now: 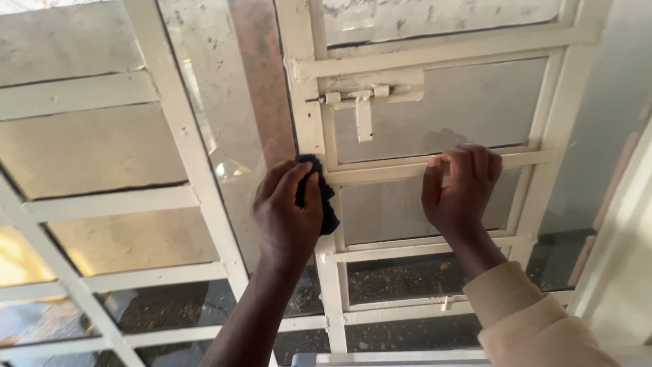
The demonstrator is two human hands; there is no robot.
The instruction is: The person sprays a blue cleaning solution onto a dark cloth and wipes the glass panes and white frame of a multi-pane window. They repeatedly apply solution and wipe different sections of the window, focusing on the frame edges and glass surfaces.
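Note:
My left hand [286, 211] presses a dark blue cloth [324, 198] against the cream-painted upright of a metal window frame [314, 129]. My right hand [460, 190] grips a horizontal bar [380, 170] of the opening window panel, fingers curled over it. A cream sliding latch bolt [363, 102] sits on the frame above both hands. The glass panes [441, 109] look dusty and smeared.
A fixed window section with several panes and cream bars [102, 200] fills the left. Ground with debris shows through the lower panes [401, 278]. A pale wall edge [625, 231] stands at the right.

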